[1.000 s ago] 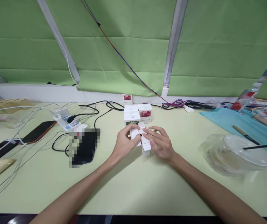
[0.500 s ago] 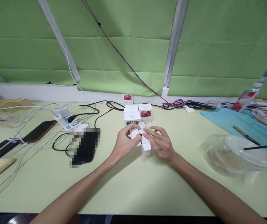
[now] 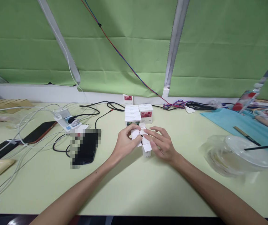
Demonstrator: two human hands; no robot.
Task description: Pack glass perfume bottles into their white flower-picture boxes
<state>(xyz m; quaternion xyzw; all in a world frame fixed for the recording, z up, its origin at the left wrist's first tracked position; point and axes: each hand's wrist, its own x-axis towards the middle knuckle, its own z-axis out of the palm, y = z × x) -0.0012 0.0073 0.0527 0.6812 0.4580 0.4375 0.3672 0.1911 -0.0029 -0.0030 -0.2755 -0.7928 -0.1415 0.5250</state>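
Observation:
A small white carton [image 3: 146, 152] stands on the table between my hands, its end flaps folded outward. My left hand [image 3: 125, 140] grips it from the left, thumb across the top near the opening. On the other side, my right hand [image 3: 163, 143] closes on the carton, with fingertips pressed at its upper part. A small dark spot shows at the opening between my fingers; what it is I cannot make out. Just beyond stand several closed white boxes [image 3: 133, 118], one with green print, and a white box with a red flower picture [image 3: 146, 116].
To the left lie a partly blurred black phone [image 3: 87, 147], a power strip [image 3: 65, 122] with tangled cables and another phone [image 3: 40, 131]. At right sit a lidded plastic bowl in a bag [image 3: 248, 153], a blue cloth [image 3: 227, 120] and a bottle [image 3: 246, 98].

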